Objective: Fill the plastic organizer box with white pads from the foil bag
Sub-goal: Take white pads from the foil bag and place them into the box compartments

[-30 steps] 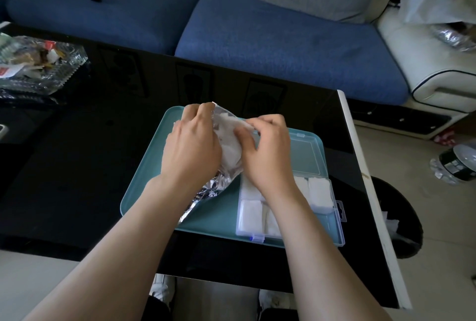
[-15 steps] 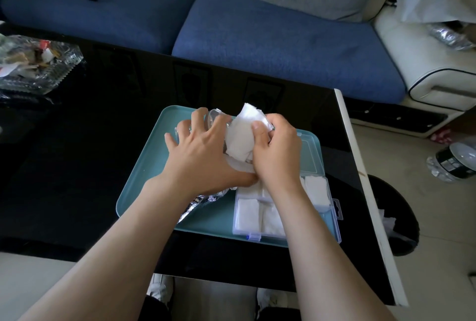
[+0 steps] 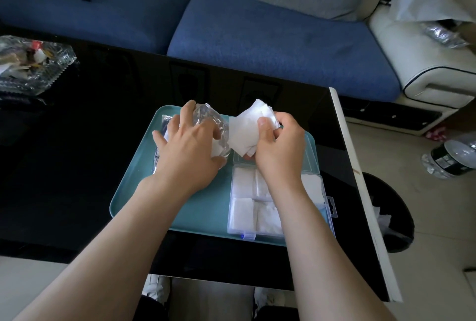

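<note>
Head view. Landmark: teal tray (image 3: 144, 191), lying on the black desk (image 3: 77, 140).

- Left hand (image 3: 189, 150): over the tray's far-left part. Fingers (image 3: 190, 109) spread and curved over the foil bag (image 3: 208, 119), thumb on its near side, gripping the bag and holding it down on the tray.
- Right hand (image 3: 278, 148): over the tray's far-right part, just beside the bag mouth. Thumb and fingers are clenched on a bunch of white pads (image 3: 247, 127), clear of the bag and lifted above the tray.
- Organizer box (image 3: 331, 207): open on the tray's near-right part, under my right wrist.

Progress: I judge it well along. Five compartments show white. The one at the tray's near-right corner looks bare, though my forearm half hides it. The bunch in hand has not yet gone in. How much remains in the bag, I cannot tell.

Count: one tray, one bag, one box, five filled compartments showing, one loose bunch. It holds several pads, too overlapped to number.
</note>
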Tool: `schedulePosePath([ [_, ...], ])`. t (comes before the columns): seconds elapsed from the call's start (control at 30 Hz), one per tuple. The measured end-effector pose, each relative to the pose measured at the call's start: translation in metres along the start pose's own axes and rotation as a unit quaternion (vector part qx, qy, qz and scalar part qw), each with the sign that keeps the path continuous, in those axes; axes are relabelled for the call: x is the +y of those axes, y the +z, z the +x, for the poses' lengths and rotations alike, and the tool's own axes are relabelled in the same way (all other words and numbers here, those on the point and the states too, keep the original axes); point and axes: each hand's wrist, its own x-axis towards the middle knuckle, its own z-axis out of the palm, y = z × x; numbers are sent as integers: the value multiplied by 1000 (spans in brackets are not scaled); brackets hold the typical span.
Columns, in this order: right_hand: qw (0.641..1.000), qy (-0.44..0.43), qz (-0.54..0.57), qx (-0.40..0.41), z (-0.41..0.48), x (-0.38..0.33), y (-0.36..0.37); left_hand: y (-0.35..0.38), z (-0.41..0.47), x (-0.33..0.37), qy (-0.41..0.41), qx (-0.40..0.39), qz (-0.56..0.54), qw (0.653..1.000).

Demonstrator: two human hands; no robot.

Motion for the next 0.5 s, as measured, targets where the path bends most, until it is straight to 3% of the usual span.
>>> schedulePosePath([
  [0.23, 1000, 17, 1, -13, 1, -2, -7, 12, 0, -2, -24, -46, 136, 989],
  [0.33, 1000, -4, -4, -31, 0, -1, -13, 12, -3, 2, -17, -52, 142, 988],
  [0.5, 997, -11, 20, -70, -1, 4, -27, 9, -1, 15, 55, 111, 14, 992],
])
